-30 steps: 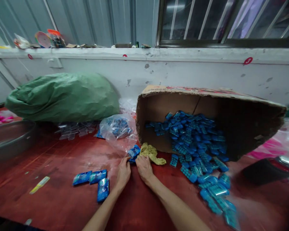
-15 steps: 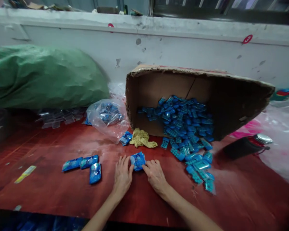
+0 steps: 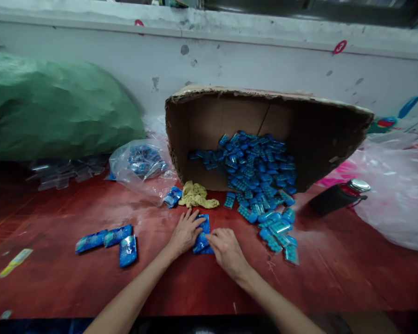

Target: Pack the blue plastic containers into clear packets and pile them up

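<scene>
A shiny blue plastic packet (image 3: 202, 227) lies on the red table in front of me, partly hidden by my fingers. My left hand (image 3: 185, 233) rests over its left side, fingers stretched and slightly spread across it. At the packet's right edge, my right hand (image 3: 227, 250) has its fingers curled and pinched on the film. Left of my hands lie three blue packets, one of them upright (image 3: 127, 251) in view. Another blue packet (image 3: 173, 197) sits beyond my left hand, beside a crumpled yellowish cloth-like piece (image 3: 196, 195).
A cardboard box (image 3: 209, 111) on its side spills many clear-and-blue packs (image 3: 257, 162) onto the table (image 3: 181, 292). Right of it lies a dark flask (image 3: 329, 199) near pink-white plastic bags (image 3: 400, 199). A clear bag (image 3: 139, 162) and green sack (image 3: 55, 106) are at left.
The packet between my hands now looks longer, as if unfolded. My left hand has moved over it, and my right fingers have closed at its edge. The whole view has shifted slightly.
</scene>
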Demonstrator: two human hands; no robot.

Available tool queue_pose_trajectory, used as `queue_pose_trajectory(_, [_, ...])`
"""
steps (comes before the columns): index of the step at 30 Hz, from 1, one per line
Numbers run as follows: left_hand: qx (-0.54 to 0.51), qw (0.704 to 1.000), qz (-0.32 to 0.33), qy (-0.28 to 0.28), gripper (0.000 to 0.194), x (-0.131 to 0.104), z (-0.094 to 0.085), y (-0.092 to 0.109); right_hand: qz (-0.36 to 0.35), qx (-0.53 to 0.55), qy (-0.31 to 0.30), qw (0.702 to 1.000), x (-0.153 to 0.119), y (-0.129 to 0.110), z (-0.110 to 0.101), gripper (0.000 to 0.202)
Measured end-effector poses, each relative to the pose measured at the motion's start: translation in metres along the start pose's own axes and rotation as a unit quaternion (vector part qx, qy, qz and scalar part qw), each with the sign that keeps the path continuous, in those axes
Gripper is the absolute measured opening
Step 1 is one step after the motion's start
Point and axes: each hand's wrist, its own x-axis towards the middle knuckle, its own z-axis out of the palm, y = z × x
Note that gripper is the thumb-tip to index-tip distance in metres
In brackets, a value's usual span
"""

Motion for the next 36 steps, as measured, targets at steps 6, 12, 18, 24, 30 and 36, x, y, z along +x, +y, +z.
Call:
queue_pose_trajectory(6, [-0.018,0.999,-0.012,0.047,0.036,0.008,0.005,0.000,0.080,-0.029,0.013,0.996,0.081,0.022,0.002,0.029])
queue_pose_trajectory(12, [-0.027,0.994,-0.040,0.103,0.030,0.008,0.016,0.008,0.055,-0.022,-0.027,0.998,0.095,0.038,0.030,0.040])
queue_pose_trajectory(18, [-0.041,0.977,-0.067,0.200,0.040,0.000,0.005,0.016,0.051,0.017,-0.018,0.998,0.055,0.047,0.013,0.041])
queue_pose_trajectory(24, [0.123,0.980,-0.020,0.156,0.053,0.058,-0.012,0.005,0.051,-0.002,-0.019,0.999,0.079,0.042,0.015,0.052])
queue_pose_trajectory(30, [0.135,0.983,-0.038,0.119,0.050,0.077,0.000,-0.003,0.057,-0.017,-0.020,0.998,0.056,0.033,0.008,0.044])
queue_pose_trajectory(36, [0.097,0.985,-0.065,0.127,0.047,0.056,0.005,-0.003,0.131,-0.052,-0.027,0.990,-0.013,0.013,0.005,0.024])
